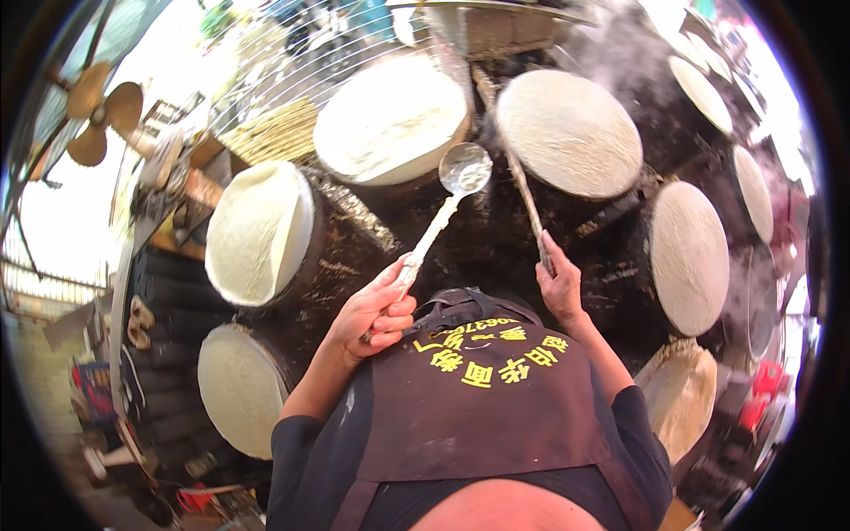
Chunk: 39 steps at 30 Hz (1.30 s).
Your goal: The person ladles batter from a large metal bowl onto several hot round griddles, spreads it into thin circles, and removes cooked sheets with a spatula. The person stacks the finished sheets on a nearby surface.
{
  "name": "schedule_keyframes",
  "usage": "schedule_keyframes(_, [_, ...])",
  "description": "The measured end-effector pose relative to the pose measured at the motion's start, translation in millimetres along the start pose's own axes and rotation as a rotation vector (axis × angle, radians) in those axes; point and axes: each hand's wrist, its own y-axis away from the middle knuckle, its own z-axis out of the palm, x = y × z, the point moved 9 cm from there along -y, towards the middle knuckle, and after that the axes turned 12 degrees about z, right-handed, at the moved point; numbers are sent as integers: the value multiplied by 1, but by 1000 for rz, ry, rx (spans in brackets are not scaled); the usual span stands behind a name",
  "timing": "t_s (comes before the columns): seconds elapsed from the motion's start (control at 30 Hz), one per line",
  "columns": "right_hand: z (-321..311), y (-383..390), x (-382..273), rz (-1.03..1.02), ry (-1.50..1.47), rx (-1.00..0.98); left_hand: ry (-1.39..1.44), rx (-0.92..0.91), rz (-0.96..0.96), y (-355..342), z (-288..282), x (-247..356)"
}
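My left hand (379,311) is closed around the batter-crusted handle of a ladle (465,170). The metal bowl has some whitish liquid in it and hangs beside the front edge of a round griddle (390,124) covered in pale batter. In my right hand (560,281) is the near end of a long, thin stick (521,177). It reaches away along the left edge of another round griddle (569,133), which bears a white, streaky layer. I cannot make out what the stick's far end is.
More batter-covered griddles curve around me: one at left (257,234) with a folded sheet edge, one lower left (241,389), one at right (689,258), and a browner one lower right (680,394). Steam rises at the far right. A fan (99,115) stands far left.
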Motion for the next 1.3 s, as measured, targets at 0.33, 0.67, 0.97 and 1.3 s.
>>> schedule_keyframes(0.33, [135,33,-228,-713,124,-581,-95,-18,212,44,-28,28])
schedule_keyframes(0.67, [216,-70,-176,-642,221,-477,-24,316,514,86,-76,44])
schedule_keyframes(0.97, [289,-180,-127,-843,735,-187,227,380,689,90,-68,39])
schedule_keyframes(1.3, [211,-242,-138,-739,506,-240,305,373,844,90,-41,24])
